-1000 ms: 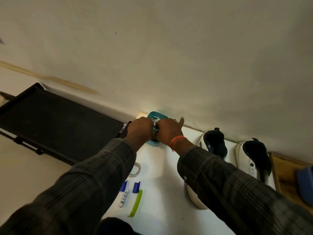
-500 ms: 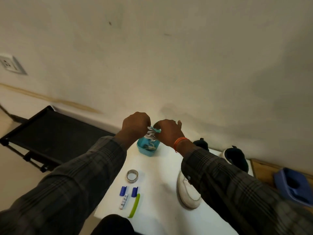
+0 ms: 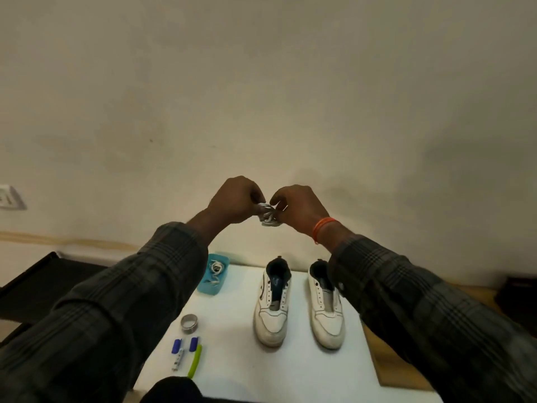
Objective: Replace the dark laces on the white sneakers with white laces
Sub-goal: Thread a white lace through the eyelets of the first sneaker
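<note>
Both my hands are raised above the white table [image 3: 232, 370], pinching a small bundle of white lace [image 3: 268, 217] between them. My left hand [image 3: 236, 200] grips its left side, my right hand [image 3: 299, 207], with an orange thread at the wrist, grips its right side. Below stand two white sneakers, toes toward me, with no laces in their eyelets: the left sneaker [image 3: 272, 312] and the right sneaker [image 3: 325, 318], its heel partly hidden by my right sleeve. A small blue tray [image 3: 213, 274] at the table's far left holds more white lace.
A roll of tape [image 3: 189, 323], two blue-capped markers [image 3: 184, 346] and a green strip [image 3: 195, 360] lie at the table's left front. A black rack [image 3: 35, 283] stands to the left, a wooden surface [image 3: 386, 365] to the right. The wall is close behind.
My hands have lifted the white lace bundle out of the blue tray, up and to the right. The view has swung so both sneakers are now centred.
</note>
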